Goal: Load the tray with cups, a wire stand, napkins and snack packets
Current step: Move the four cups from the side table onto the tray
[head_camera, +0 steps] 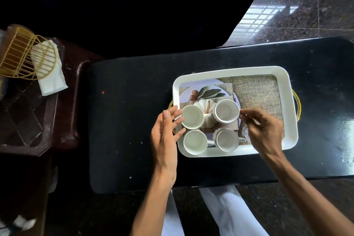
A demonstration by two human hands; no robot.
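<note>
While cups (192,117) crowd tray (293,120) edge, hands (164,136) (264,132) beside

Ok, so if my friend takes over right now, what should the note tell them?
Left hand: open, fingers straight beside the far-left cup.
Right hand: fingertips at the far-right cup; cannot tell whether it grips.
Done: four cups stand in the left half of the tray.
Left: the wire stand, with napkins poking out of it, is on the side table to the left. No snack packets in view, so find them.
</note>
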